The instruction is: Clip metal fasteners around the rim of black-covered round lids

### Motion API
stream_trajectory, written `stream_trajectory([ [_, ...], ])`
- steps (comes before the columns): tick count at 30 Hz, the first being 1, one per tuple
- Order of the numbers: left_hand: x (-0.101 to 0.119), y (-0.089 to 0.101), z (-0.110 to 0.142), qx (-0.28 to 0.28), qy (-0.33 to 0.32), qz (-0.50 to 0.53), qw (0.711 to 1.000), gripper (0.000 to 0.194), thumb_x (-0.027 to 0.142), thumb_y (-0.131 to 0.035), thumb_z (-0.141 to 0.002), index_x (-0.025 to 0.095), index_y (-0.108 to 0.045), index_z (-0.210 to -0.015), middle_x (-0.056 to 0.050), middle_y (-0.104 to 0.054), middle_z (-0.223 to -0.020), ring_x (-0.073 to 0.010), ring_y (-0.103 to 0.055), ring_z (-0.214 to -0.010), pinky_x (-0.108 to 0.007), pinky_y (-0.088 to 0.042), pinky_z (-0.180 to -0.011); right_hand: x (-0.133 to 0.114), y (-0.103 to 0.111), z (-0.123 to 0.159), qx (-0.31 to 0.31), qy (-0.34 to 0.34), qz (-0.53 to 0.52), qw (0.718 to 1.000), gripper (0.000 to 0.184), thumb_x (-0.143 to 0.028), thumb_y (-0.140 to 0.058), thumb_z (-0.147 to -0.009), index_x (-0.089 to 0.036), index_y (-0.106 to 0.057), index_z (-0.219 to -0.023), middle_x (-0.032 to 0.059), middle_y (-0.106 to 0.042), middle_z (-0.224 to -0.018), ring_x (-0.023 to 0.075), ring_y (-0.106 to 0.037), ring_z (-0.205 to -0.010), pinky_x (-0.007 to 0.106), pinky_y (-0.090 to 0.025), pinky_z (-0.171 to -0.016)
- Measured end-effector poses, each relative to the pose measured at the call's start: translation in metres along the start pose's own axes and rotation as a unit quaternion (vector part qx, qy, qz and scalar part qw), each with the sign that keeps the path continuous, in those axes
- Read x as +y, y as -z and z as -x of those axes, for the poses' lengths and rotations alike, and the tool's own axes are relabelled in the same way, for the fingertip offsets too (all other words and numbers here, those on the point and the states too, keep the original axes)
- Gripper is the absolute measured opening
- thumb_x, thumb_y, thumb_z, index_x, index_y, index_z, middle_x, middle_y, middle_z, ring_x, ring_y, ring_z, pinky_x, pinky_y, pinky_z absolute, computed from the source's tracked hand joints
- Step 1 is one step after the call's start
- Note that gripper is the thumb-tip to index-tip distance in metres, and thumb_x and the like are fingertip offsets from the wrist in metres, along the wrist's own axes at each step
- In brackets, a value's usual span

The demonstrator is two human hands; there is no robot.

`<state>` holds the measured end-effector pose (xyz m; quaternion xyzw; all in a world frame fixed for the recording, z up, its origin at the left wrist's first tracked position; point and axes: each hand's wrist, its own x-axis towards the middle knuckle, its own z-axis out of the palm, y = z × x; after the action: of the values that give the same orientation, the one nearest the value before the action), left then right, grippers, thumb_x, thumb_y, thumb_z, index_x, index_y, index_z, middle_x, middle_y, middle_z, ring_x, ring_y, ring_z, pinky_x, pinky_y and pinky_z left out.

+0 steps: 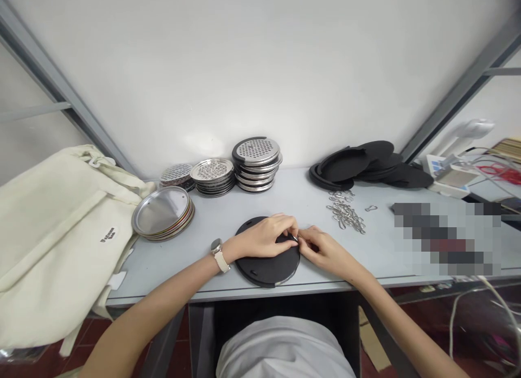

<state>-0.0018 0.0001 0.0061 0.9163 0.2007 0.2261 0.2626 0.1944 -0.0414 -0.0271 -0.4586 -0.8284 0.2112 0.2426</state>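
Note:
A round black disc (pixel 266 268) lies flat on the grey table (pixel 228 215) near its front edge. My left hand (pixel 266 236), a watch on its wrist, rests on the disc with fingers curled at the disc's right rim. My right hand (pixel 319 247) meets it there, fingers pinched together. A small metal clip (pixel 294 237) shows between the fingertips of both hands at the rim.
Stacks of perforated metal discs (pixel 256 164) and a stack of plain metal lids (pixel 163 214) stand behind to the left. A pile of metal clips (pixel 345 214) and black discs (pixel 366 164) lie to the right. A cream cloth bag (pixel 52 231) fills the left side.

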Motion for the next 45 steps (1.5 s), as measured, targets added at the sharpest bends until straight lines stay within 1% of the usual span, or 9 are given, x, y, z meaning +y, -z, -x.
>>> stream_trajectory([
  [9, -0.0019, 0.0009, 0.0006, 0.008, -0.011, -0.014, 1.000, 0.010, 0.011, -0.052, -0.084, 0.018, -0.049, -0.090, -0.003, -0.057, -0.087, -0.0156, -0.052, -0.086, -0.028, -0.043, -0.080, 0.0031, -0.0003, 0.0025, 0.004, -0.016, -0.011, 1.000, 0.029, -0.023, -0.042, -0.090, -0.021, -0.039, -0.061, -0.0033, -0.044, -0.057, 0.0140, -0.045, -0.061, 0.026, -0.038, -0.061],
  [15, 0.0008, 0.0009, 0.0024, 0.023, 0.019, -0.027, 0.999, 0.017, 0.017, -0.054, -0.082, 0.018, -0.048, -0.097, -0.005, -0.055, -0.094, -0.0158, -0.055, -0.083, -0.028, -0.045, -0.077, 0.0039, -0.0007, 0.0023, 0.007, -0.016, -0.027, 0.999, 0.028, -0.028, -0.037, -0.096, -0.019, -0.051, -0.073, -0.0005, -0.055, -0.066, 0.0152, -0.051, -0.066, 0.028, -0.041, -0.066],
  [19, 0.0013, -0.0004, 0.0030, 0.029, 0.026, -0.073, 0.997, 0.019, 0.019, -0.056, -0.079, 0.018, -0.046, -0.095, -0.004, -0.054, -0.089, -0.0173, -0.053, -0.080, -0.029, -0.044, -0.073, 0.0034, -0.0011, 0.0017, 0.015, -0.012, -0.025, 0.999, 0.028, -0.029, -0.034, -0.097, -0.020, -0.050, -0.076, -0.0001, -0.054, -0.067, 0.0159, -0.050, -0.066, 0.029, -0.042, -0.067],
  [23, 0.0003, -0.0014, 0.0033, 0.020, 0.015, -0.055, 0.998, 0.017, 0.015, -0.053, -0.078, 0.019, -0.045, -0.092, -0.002, -0.053, -0.085, -0.0151, -0.052, -0.075, -0.027, -0.044, -0.070, 0.0011, -0.0012, 0.0009, 0.015, -0.003, -0.008, 1.000, 0.028, -0.029, -0.033, -0.098, -0.020, -0.052, -0.080, 0.0008, -0.056, -0.069, 0.0168, -0.052, -0.068, 0.030, -0.042, -0.070],
  [27, -0.0004, -0.0013, 0.0027, 0.010, -0.001, -0.049, 0.999, 0.017, 0.013, -0.053, -0.078, 0.018, -0.045, -0.091, -0.002, -0.054, -0.085, -0.0144, -0.052, -0.076, -0.027, -0.044, -0.073, -0.0004, -0.0001, 0.0006, 0.002, 0.014, 0.003, 1.000, 0.026, -0.026, -0.034, -0.096, -0.019, -0.054, -0.080, 0.0022, -0.059, -0.069, 0.0176, -0.053, -0.068, 0.032, -0.041, -0.072],
  [31, -0.0001, -0.0001, 0.0015, 0.021, -0.010, -0.070, 0.997, 0.017, 0.015, -0.055, -0.077, 0.018, -0.047, -0.092, -0.005, -0.055, -0.089, -0.0178, -0.053, -0.083, -0.030, -0.044, -0.080, 0.0001, 0.0012, 0.0009, 0.001, 0.017, 0.016, 1.000, 0.030, -0.025, -0.035, -0.095, -0.021, -0.047, -0.068, 0.0005, -0.053, -0.062, 0.0169, -0.050, -0.064, 0.031, -0.041, -0.070],
  [35, -0.0001, 0.0004, 0.0008, 0.029, -0.030, -0.084, 0.996, 0.020, 0.014, -0.054, -0.078, 0.018, -0.048, -0.097, -0.006, -0.057, -0.095, -0.0202, -0.053, -0.092, -0.033, -0.044, -0.087, -0.0002, 0.0010, 0.0010, 0.009, 0.018, 0.020, 1.000, 0.031, -0.026, -0.035, -0.095, -0.021, -0.043, -0.065, -0.0011, -0.050, -0.059, 0.0162, -0.048, -0.062, 0.030, -0.040, -0.069],
  [42, -0.0010, -0.0007, 0.0006, 0.023, -0.041, -0.092, 0.995, 0.020, 0.014, -0.052, -0.080, 0.016, -0.049, -0.100, -0.007, -0.058, -0.095, -0.0199, -0.053, -0.093, -0.033, -0.044, -0.089, -0.0023, 0.0002, 0.0004, 0.009, 0.023, 0.011, 1.000, 0.025, -0.023, -0.034, -0.096, -0.018, -0.056, -0.088, 0.0038, -0.062, -0.073, 0.0178, -0.055, -0.069, 0.031, -0.041, -0.073],
  [45, -0.0009, -0.0008, 0.0006, 0.023, -0.041, -0.095, 0.994, 0.020, 0.014, -0.052, -0.079, 0.016, -0.049, -0.099, -0.007, -0.058, -0.095, -0.0200, -0.053, -0.092, -0.033, -0.044, -0.089, -0.0018, 0.0006, 0.0006, 0.005, 0.025, 0.013, 1.000, 0.025, -0.023, -0.033, -0.097, -0.018, -0.056, -0.088, 0.0037, -0.061, -0.072, 0.0179, -0.054, -0.068, 0.032, -0.041, -0.073],
])
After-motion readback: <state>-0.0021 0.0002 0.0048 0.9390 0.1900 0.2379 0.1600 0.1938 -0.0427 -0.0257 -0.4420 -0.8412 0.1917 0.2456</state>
